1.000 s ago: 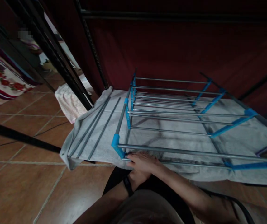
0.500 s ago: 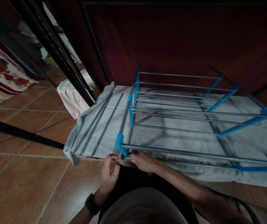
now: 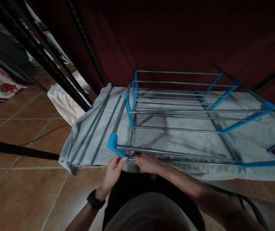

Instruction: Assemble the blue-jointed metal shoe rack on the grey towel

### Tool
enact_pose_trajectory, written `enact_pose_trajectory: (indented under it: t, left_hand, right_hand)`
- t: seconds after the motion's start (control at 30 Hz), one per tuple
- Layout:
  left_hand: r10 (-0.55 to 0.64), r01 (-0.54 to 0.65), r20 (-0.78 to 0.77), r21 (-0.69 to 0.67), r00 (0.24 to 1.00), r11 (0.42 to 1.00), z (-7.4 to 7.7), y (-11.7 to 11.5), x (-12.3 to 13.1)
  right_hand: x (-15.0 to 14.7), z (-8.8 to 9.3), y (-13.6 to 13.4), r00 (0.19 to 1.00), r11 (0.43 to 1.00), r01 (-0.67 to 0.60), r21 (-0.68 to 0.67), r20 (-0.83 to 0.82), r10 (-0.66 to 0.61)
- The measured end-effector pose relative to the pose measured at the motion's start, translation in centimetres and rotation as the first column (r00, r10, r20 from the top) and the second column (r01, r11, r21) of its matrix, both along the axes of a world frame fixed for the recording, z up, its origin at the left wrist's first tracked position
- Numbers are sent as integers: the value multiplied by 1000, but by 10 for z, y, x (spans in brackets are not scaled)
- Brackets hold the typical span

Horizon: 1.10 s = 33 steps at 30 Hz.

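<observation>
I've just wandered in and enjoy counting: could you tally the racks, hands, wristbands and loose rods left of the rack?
Rack: 1
Hands (left hand, right hand): 2
Wristband: 1
Loose rods: 3
Total: 7

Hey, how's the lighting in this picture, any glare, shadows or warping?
Head view: dim, with the dark red curtain fading nearly to black at top; head view: soft shadows on the gray cloth under the metal-tube rack; head view: pale glare on the tiled floor near the left hand's wrist; head view: slanting black posts, probably wide-angle distortion.
</observation>
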<state>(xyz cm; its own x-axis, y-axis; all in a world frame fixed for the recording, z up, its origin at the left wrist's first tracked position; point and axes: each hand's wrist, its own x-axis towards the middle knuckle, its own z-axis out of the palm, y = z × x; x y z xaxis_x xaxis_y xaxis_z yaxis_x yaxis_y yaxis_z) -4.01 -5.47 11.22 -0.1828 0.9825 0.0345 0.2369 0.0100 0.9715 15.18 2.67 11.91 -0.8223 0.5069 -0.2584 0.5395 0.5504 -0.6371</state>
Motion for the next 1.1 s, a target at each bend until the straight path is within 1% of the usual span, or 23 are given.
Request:
enact_pose_trajectory:
  t: [0.1, 0.17, 0.3, 0.53, 0.67, 0.77, 0.9, 1.1]
  left_hand:
    - [-8, 8, 0, -16, 1000, 1000, -2, 1, 5]
    - [-7, 7, -2, -29, 1000, 1000, -3, 1, 6]
    - [-39, 38, -9, -45, 999, 998, -2, 3, 5]
    - [-43, 42, -21, -54, 999, 998, -1, 7, 2]
    - [-62, 61, -16, -62, 998, 996, 2, 8, 1]
    - [-52, 51, -14, -59, 999, 997, 5, 8, 1]
    - [-48, 46, -33, -44, 998, 998, 4, 7, -1]
    - [-52, 50, -49, -51, 997, 997, 4, 8, -2]
  right_hand:
    - [1, -2, -1, 1000, 1000, 7, 11, 14, -7]
    - [2, -4, -2, 1000, 999, -10, 32, 20, 9]
    - [2, -7, 1, 999, 995, -54, 87, 13, 53]
    - [-1, -11, 1, 999, 991, -49, 121, -8, 50]
    - [0, -11, -1, 997, 988, -60, 144, -47, 67]
    - [1, -12, -3, 997, 988, -55, 145, -49, 63]
    - [1, -14, -6, 998, 989, -53, 139, -28, 58]
    - [0, -12, -3, 998, 986, -44, 159, -30, 49]
